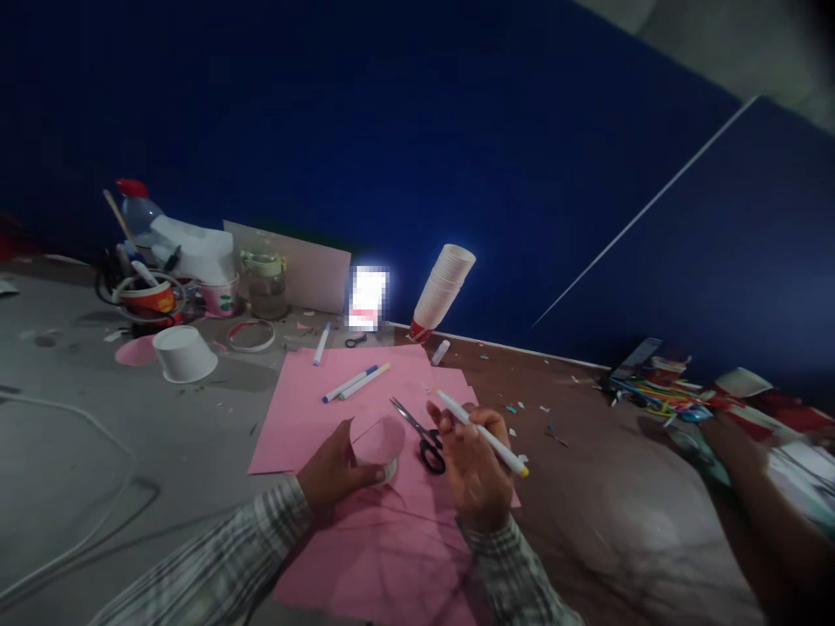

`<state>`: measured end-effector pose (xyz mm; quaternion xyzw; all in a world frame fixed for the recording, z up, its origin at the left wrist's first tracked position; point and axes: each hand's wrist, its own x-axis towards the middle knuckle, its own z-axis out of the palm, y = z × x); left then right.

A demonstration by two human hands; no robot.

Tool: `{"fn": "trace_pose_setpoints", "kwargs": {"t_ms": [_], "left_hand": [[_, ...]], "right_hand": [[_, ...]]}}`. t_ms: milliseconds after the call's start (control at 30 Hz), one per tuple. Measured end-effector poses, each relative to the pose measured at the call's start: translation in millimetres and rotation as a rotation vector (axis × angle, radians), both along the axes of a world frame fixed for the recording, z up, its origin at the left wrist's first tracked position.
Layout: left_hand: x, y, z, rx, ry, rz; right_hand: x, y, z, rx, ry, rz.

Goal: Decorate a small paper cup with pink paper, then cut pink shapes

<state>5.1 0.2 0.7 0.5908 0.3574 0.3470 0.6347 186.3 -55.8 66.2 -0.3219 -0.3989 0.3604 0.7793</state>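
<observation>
My left hand grips a cup with pink paper on it between thumb and fingers, above the pink sheets. Between the fingers of my right hand lies a white marker with a yellow end, slanting down to the right. Black-handled scissors rest on the pink paper between my hands, blades pointing up and left. Two more markers lie side by side farther back on the paper, and another marker is at its back edge.
A stack of paper cups leans at the back wall near a lit screen. At left are a white tub, a jar and a cable. Another person's arm reaches in at right beside craft items.
</observation>
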Motion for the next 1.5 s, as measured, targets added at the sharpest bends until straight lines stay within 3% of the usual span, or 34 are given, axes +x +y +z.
{"fn": "trace_pose_setpoints", "kwargs": {"t_ms": [100, 300, 400, 567, 800, 1200, 1500], "left_hand": [[-1.2, 0.5, 2.9, 0.01, 0.04, -0.001], [1.3, 0.5, 9.1, 0.013, 0.017, 0.015], [3.9, -0.1, 10.9, -0.003, -0.035, -0.005], [5.3, -0.5, 9.0, 0.042, 0.004, 0.045], [3.7, 0.8, 0.6, 0.134, 0.137, 0.103], [3.6, -0.7, 5.3, 0.108, 0.117, 0.1], [5.1, -0.9, 9.6, 0.135, 0.073, 0.026]], "right_hand": [[-8.1, 0.4, -3.5, 0.05, -0.099, 0.001], [-11.5, -6.0, -13.2, 0.22, -0.638, -0.198], [-12.5, -6.1, -10.9, 0.252, -0.753, -0.228], [-16.1, -6.0, -14.4, 0.181, -0.813, -0.342], [-19.4, -4.6, -13.4, 0.229, -0.906, -0.383], [-19.2, -3.7, -11.1, 0.248, -0.938, -0.39], [-14.6, -3.7, -13.6, 0.204, -0.904, -0.348]]}}
